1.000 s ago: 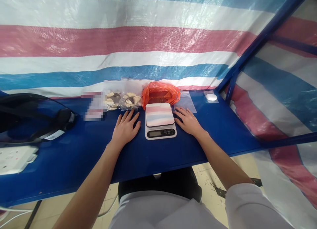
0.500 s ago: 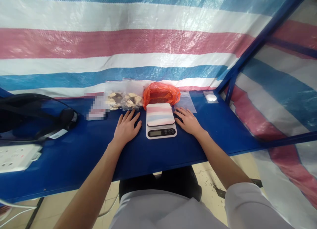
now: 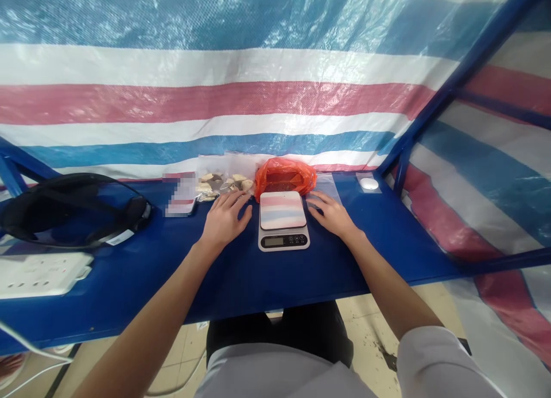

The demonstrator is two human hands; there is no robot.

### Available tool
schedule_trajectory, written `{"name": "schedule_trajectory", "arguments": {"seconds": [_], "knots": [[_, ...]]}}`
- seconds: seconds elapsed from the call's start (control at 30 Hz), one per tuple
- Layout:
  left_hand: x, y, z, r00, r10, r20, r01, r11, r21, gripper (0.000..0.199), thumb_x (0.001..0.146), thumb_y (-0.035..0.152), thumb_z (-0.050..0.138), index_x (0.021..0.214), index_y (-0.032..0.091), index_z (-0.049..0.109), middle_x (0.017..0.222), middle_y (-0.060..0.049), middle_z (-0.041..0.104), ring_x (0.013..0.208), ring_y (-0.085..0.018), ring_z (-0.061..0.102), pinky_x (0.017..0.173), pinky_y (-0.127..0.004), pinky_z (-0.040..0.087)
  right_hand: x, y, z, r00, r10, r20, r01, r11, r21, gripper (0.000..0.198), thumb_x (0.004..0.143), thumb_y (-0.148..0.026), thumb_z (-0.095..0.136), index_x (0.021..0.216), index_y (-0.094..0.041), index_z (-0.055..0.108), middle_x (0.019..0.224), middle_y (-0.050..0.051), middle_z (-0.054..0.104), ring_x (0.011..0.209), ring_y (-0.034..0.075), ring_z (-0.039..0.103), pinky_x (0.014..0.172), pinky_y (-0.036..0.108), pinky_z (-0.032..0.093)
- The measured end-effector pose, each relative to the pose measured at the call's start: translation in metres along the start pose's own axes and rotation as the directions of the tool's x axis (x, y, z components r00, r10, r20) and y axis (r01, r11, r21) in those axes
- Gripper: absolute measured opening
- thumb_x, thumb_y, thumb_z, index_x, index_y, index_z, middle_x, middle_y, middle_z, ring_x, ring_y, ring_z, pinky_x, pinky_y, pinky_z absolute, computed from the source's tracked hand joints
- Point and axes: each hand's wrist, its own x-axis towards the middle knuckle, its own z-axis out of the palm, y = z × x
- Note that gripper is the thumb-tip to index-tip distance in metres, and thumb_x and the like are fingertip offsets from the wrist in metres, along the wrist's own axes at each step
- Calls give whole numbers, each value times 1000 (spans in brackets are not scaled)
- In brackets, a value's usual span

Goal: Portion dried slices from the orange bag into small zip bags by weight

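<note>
A white digital kitchen scale [image 3: 284, 240] with a mirror-like top plate lies between my two hands. To its left, my left hand [image 3: 225, 219] is open, palm down, thumb apart, its fingertips at the lower edge of the clear zip bags [image 3: 235, 184] holding pale, sliced pieces. On the scale's right, my right hand [image 3: 332, 215] is also open, fingers slightly bent and apart, at the near edge of a flat clear plastic bag [image 3: 329, 184]. Behind the scale an orange plastic bag [image 3: 285, 177] gapes open with brownish contents. Neither hand holds anything.
A small bag with a white round object [image 3: 369, 184] lies at the right. At the left are a blurred-out phone-like item [image 3: 183, 197], a black headset [image 3: 77, 237] and a white power strip [image 3: 47, 274]. A striped tarp [image 3: 241, 99] hangs behind the blue table [image 3: 267, 289].
The camera view has tilted up, so the table things sit lower in the picture. My left fingers have come up against the zip bags. The right fingers are bent a little more.
</note>
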Motion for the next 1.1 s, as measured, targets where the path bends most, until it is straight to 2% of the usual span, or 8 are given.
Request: {"name": "schedule_trajectory", "arguments": {"seconds": [0.13,0.2,0.43,0.53,0.67,0.77,0.93,1.1], "knots": [[29,-12,-5,998,55,44,-58,996,69,38,98,32,45,126,20,67,133,-12,66,128,-29,58,113,-47,43,4,7,11,1000,-1,13,2,999,-32,34,101,-33,48,126,-27,71,141,7,63,137,26,55,115,46,48],[40,-20,-3,991,81,103,-91,991,96,38,96,30,45,125,19,67,133,-15,65,129,-31,57,114,-50,41,3,10,17,1000,-5,23,6,999,-36,34,101,-33,48,126,-27,71,141,7,64,138,27,54,116,49,45],[51,-38,8,969,99,225,-139,975,172,44,89,26,52,131,22,65,149,-15,54,141,-37,46,117,-56,34,1,11,21,999,-7,52,8,1000,-13,36,102,-33,45,128,-25,69,144,5,62,138,27,54,120,52,39],[53,-39,9,965,78,251,-129,973,192,48,87,23,54,133,23,63,152,-15,52,141,-38,46,114,-57,37,1,10,20,999,-1,50,1,1000,-10,36,102,-33,45,128,-26,69,144,6,62,139,27,54,120,53,38],[59,-42,10,957,87,277,-153,962,227,44,88,19,50,130,21,66,141,-17,60,129,-37,56,106,-54,45,1,11,21,999,3,51,-3,1000,-4,37,101,-33,45,129,-25,69,144,8,62,138,27,54,120,54,38],[61,-45,12,957,115,267,-177,960,219,42,91,18,46,127,18,66,131,-18,66,121,-37,61,101,-53,47,1,11,21,998,7,55,-7,1000,7,37,102,-33,45,129,-27,68,144,6,62,139,27,53,121,55,36],[61,-48,13,966,132,221,-180,960,214,40,93,17,42,122,15,68,126,-16,69,116,-35,63,100,-50,49,2,9,20,998,19,61,-19,1000,5,36,102,-33,45,128,-25,69,144,6,62,139,27,53,122,53,36],[61,-45,12,985,93,146,-110,987,117,39,94,18,39,117,15,70,124,-16,70,116,-32,64,104,-48,48,3,9,20,998,19,68,-19,1000,-5,36,102,-32,45,129,-25,68,144,7,62,139,27,53,121,54,37]]}}
